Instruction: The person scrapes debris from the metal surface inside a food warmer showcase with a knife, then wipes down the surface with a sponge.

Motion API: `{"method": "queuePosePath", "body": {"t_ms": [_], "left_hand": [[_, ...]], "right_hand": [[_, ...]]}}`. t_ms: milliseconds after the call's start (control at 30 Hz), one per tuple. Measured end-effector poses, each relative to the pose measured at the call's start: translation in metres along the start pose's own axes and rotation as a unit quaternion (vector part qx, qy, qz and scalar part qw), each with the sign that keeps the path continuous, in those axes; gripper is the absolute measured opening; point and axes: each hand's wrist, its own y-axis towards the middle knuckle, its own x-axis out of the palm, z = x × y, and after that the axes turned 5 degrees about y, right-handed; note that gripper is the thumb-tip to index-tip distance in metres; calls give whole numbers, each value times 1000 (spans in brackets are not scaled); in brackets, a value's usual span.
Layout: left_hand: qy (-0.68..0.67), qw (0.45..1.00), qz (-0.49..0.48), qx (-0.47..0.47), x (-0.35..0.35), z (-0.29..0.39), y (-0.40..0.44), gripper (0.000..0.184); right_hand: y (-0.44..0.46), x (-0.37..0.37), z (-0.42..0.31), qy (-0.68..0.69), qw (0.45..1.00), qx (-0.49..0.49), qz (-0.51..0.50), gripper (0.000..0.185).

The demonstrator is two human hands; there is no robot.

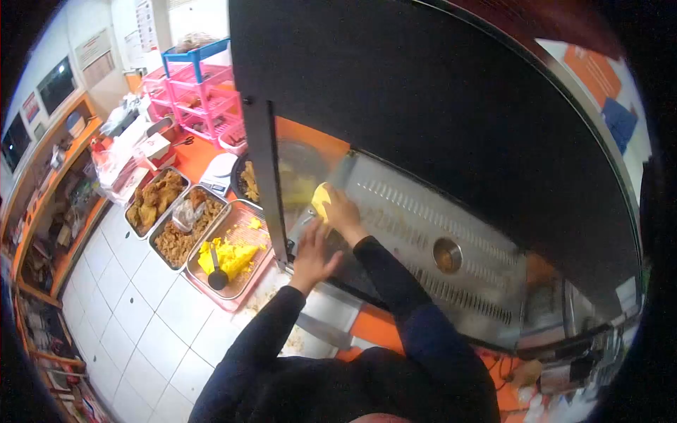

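My right hand (341, 211) is closed around a yellow sponge (321, 201), inside a metal display cabinet and close to the inner face of its glass side panel (300, 169). Just below it, my left hand (314, 259) has its thumb spread and its fingers stretched toward the panel's lower front edge. It holds nothing that I can see, and its fingertips are slightly blurred. The cabinet's perforated metal floor (395, 211) carries brownish crumbs. A small round metal cup (447, 255) sits on that floor, right of my right arm.
Left of the cabinet stand a tray of yellow food (233, 262) with a black scoop (218, 278), a tray of brown crumbs (180, 240), and a tray of fried chicken (156, 201). Behind are a white scale (220, 169) and a pink rack (201, 99). The cabinet's dark top (402, 92) overhangs my hands.
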Motion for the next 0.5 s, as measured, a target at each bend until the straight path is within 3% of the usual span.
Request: {"method": "queuePosePath", "body": {"t_ms": [33, 167, 200, 233, 333, 400, 500], "left_hand": [[-2, 1000, -12, -7, -3, 1, 1, 73], [-9, 1000, -9, -18, 0, -4, -1, 76], [-11, 1000, -7, -21, 0, -4, -2, 76], [-13, 1000, -5, -22, -1, -3, -1, 76], [-15, 1000, -11, -17, -5, 0, 1, 77], [-5, 1000, -17, -12, -6, -1, 3, 77], [4, 999, -34, -23, -5, 0, 3, 77]], "right_hand": [[7, -2, -11, -63, 998, 6, -21, 42], [19, -8, 70, -116, 986, 21, 121, 30], [12, -28, 93, -150, 978, 72, 124, 31], [-1, -60, 97, -242, 958, 153, 27, 34], [-68, -117, 166, -288, 927, 210, 119, 41], [-75, -136, 166, -266, 925, 232, 140, 44], [-25, -114, 126, -65, 986, 83, 132, 49]]}}
